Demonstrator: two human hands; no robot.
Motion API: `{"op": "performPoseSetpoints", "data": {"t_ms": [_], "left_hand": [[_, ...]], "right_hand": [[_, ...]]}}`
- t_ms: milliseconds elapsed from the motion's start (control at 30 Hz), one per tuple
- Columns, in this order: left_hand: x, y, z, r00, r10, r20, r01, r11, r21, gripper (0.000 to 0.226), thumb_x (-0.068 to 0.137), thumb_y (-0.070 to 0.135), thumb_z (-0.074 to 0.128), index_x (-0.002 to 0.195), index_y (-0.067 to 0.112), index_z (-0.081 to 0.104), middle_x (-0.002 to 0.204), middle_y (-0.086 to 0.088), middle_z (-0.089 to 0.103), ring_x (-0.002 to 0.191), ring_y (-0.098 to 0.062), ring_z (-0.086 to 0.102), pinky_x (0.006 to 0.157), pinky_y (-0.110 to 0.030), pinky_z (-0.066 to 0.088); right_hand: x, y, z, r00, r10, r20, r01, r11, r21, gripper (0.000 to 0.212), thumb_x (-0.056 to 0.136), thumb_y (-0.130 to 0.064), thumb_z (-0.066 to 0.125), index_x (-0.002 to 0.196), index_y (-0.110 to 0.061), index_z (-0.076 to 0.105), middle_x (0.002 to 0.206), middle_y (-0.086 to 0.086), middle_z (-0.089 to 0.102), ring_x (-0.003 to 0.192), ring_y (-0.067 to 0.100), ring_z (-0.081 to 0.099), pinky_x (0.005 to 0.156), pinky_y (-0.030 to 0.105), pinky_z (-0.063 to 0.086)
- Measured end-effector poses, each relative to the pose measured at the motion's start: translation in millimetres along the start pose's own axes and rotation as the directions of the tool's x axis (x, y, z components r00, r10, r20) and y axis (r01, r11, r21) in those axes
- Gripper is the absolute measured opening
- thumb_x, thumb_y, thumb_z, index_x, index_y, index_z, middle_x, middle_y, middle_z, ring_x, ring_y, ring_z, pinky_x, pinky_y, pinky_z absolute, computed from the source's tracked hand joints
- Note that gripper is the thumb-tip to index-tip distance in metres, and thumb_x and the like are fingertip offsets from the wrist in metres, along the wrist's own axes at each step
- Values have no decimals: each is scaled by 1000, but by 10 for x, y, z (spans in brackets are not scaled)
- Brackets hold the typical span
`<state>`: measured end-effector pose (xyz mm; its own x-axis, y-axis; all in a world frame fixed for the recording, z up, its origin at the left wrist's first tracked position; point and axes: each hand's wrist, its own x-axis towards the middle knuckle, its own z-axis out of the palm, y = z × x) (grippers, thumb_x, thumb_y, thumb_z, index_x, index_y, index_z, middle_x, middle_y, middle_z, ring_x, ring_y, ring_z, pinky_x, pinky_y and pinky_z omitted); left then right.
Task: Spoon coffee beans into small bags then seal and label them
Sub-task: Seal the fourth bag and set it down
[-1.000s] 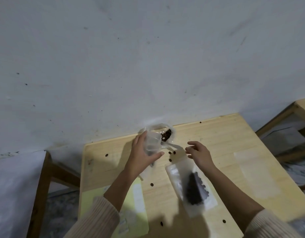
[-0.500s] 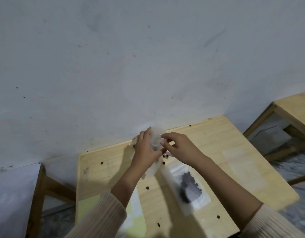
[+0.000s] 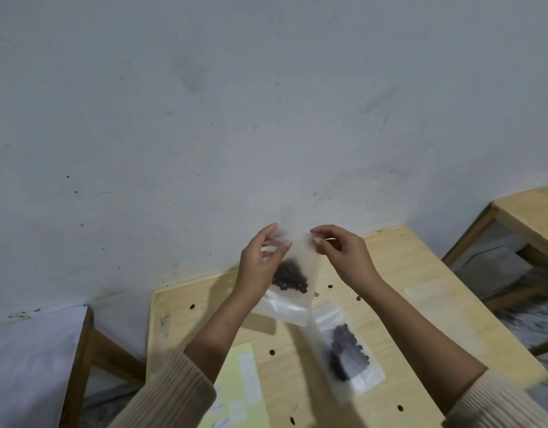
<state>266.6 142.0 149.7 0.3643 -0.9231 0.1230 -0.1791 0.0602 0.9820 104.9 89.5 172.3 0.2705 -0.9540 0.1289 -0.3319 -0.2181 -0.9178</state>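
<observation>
Bag (image 3: 292, 301) of coffee beans (image 3: 289, 278) is held above table (image 3: 421, 273), its blurred top edge apparently pinched by left hand (image 3: 259, 264) and right hand (image 3: 343, 254).

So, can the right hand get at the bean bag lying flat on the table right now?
Probably, once freed: the right hand pinches the raised bag with the left hand. The flat bag lies uncovered beside its forearm.

I see the left hand (image 3: 260, 261) and right hand (image 3: 343, 251) apparently pinching the blurred top edge of a clear bag (image 3: 292, 301) above the wooden table (image 3: 421, 273), with coffee beans (image 3: 289, 278) inside it. At its five o'clock a second bag (image 3: 350, 356) of beans lies flat on the table, and at seven o'clock lies a yellow sheet (image 3: 235, 366).
</observation>
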Motion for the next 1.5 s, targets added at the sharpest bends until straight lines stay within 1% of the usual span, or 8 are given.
{"op": "performPoseSetpoints", "data": {"t_ms": [100, 200, 467, 700, 900, 1133, 1300, 1500], "left_hand": [[49, 74, -1, 993, -42, -110, 21, 983, -185, 15, 87, 10, 63, 101, 17, 64, 91, 0, 67, 84, -9, 64, 77, -21, 53], [64, 97, 16, 986, -88, -144, 44, 957, -286, 12, 85, 6, 65, 92, 15, 66, 87, -7, 68, 84, -20, 66, 75, -23, 54], [-29, 139, 74, 986, -48, -161, 16, 981, -191, 13, 86, 7, 62, 91, 19, 65, 82, -2, 67, 80, -17, 67, 80, -23, 53], [-59, 135, 55, 991, -57, -119, 31, 978, -208, 14, 82, 3, 67, 89, 15, 67, 80, -7, 65, 77, -14, 63, 79, -22, 53], [-94, 71, 69, 994, -102, 37, 107, 982, -157, 17, 78, 2, 71, 92, 11, 68, 80, -3, 67, 78, -14, 63, 78, -22, 52], [-120, 72, 133, 993, -108, 53, 113, 989, -97, 18, 80, 2, 68, 87, 19, 66, 71, 4, 65, 75, -12, 66, 77, -22, 51], [-166, 58, 167, 995, -104, 9, 104, 990, -90, 16, 81, 4, 68, 90, 17, 67, 84, 2, 68, 78, -9, 64, 78, -19, 53], [-242, 91, 232, 992, -106, 69, 117, 976, -185, 18, 87, -3, 58, 96, 10, 67, 81, -3, 69, 74, -6, 70, 71, -11, 50]], "right_hand": [[-7, -3, -15, 998, 24, -59, -18, 995, 95, 21, 85, -6, 63, 81, -26, 66, 82, 3, 69, 73, 15, 66, 80, 37, 55], [-21, -17, -9, 999, 10, -46, -2, 986, 165, 16, 81, -5, 68, 82, -21, 65, 83, 0, 66, 79, 15, 63, 79, 33, 54], [-46, -2, 91, 995, 14, -102, -5, 996, 95, 19, 79, -5, 70, 75, -19, 57, 69, -6, 60, 61, -1, 52, 58, 9, 39], [-59, -35, 20, 998, 18, -67, -15, 999, 44, 23, 78, -7, 71, 85, -13, 51, 69, -7, 57, 59, -3, 50, 56, 10, 38], [-27, -3, -27, 993, 96, 69, -90, 992, -87, 17, 75, -16, 76, 81, -19, 60, 84, -1, 65, 73, 9, 61, 64, 33, 51], [-89, 65, 55, 994, 76, 78, -65, 989, -135, 4, 83, -7, 64, 81, -11, 67, 81, 1, 69, 80, 11, 65, 62, 6, 43], [-114, 45, 36, 996, 31, 89, -16, 987, -161, 2, 80, -15, 71, 81, -13, 70, 74, -7, 67, 69, -3, 61, 59, 2, 41], [-114, 63, 16, 997, 35, 62, -22, 978, -206, 7, 81, -9, 65, 75, -11, 68, 74, 1, 66, 68, 6, 59, 56, 3, 40]]}}
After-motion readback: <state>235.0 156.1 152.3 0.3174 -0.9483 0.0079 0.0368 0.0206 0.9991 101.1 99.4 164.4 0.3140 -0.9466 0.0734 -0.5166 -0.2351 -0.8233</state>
